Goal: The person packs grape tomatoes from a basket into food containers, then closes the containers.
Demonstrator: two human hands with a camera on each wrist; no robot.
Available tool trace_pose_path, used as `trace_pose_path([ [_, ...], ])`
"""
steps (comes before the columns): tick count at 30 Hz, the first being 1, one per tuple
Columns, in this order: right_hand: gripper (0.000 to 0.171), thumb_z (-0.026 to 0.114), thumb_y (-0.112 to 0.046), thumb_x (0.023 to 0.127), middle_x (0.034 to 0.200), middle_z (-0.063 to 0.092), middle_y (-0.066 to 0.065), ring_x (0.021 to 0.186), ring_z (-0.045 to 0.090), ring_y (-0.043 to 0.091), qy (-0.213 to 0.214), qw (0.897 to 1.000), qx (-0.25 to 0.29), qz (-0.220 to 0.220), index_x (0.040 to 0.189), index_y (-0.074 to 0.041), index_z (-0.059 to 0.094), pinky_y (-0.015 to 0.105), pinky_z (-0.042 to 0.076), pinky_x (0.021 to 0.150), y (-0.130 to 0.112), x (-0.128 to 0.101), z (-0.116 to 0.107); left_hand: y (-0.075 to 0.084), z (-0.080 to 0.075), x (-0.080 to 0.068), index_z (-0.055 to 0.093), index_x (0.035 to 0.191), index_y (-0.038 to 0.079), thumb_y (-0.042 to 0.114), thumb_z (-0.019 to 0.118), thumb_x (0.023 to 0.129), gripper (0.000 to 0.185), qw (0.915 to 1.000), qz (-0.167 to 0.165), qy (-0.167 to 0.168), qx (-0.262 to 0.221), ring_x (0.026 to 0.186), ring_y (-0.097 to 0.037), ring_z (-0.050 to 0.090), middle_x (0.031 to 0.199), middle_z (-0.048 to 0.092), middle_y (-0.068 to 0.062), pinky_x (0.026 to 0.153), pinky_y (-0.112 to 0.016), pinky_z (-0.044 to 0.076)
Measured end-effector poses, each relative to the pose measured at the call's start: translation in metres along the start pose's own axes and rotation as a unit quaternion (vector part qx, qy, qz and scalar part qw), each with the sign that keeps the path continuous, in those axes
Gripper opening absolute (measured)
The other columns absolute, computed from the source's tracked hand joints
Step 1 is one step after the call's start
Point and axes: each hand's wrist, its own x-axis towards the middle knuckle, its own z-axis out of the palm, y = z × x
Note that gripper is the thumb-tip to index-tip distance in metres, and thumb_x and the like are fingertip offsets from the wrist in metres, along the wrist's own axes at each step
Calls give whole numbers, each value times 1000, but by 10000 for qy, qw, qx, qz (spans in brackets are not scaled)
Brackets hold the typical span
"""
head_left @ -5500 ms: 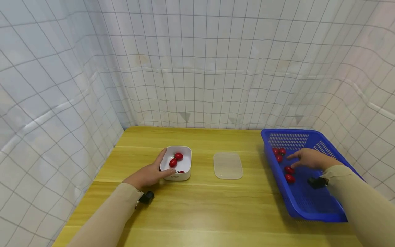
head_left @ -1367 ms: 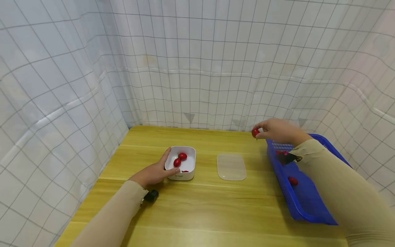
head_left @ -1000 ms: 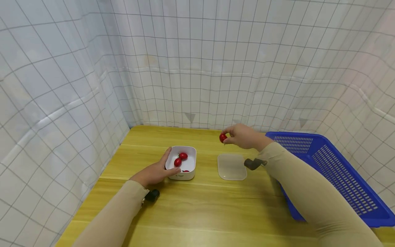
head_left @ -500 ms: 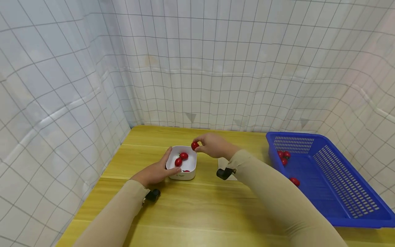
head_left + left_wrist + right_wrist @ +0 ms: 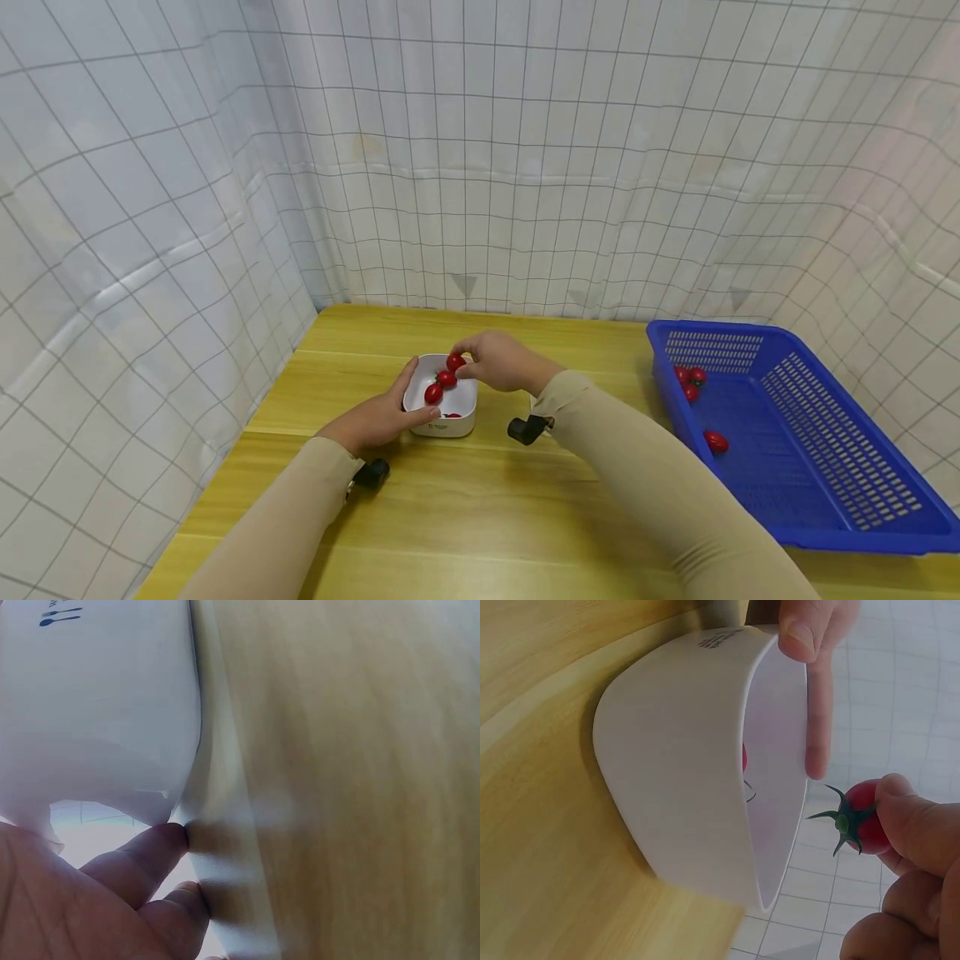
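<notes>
My right hand (image 5: 504,362) pinches a cherry tomato (image 5: 864,817) between thumb and fingers, just above the far right rim of a white food container (image 5: 444,428). Its green stem end faces the container in the right wrist view. My left hand (image 5: 378,417) grips the container from the left, thumb over the front rim and a finger along the far side. Inside lie two whole cherry tomatoes (image 5: 433,394) and a third, mostly hidden by the front wall. The left wrist view has the container's outer wall (image 5: 105,697) close up, with fingers beside it.
At the right stands a blue plastic basket (image 5: 750,492) with several cherry tomatoes (image 5: 717,442) along its left side. A translucent flat lid (image 5: 536,406) lies on the wooden table (image 5: 450,533), mostly covered by my right wrist. Gridded curtains surround the table.
My right hand has gone from the basket, across the lid, to the container, bringing a cherry tomato with it. In the last half second it lowered slightly leftward. My left hand keeps its hold.
</notes>
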Motion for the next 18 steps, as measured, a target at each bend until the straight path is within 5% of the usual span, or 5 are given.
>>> trace_pose_path([
  [18,36,66,-24,105,109,80,5,92,66,11,-174,9998,79,-51,137,-7,69,31,56,90,-10,4,5,-1,-1,1,-14,169,27,67,64,96,114,10000,35,3,-84,150,-44,42,174,22,-23,122,-64,34],
])
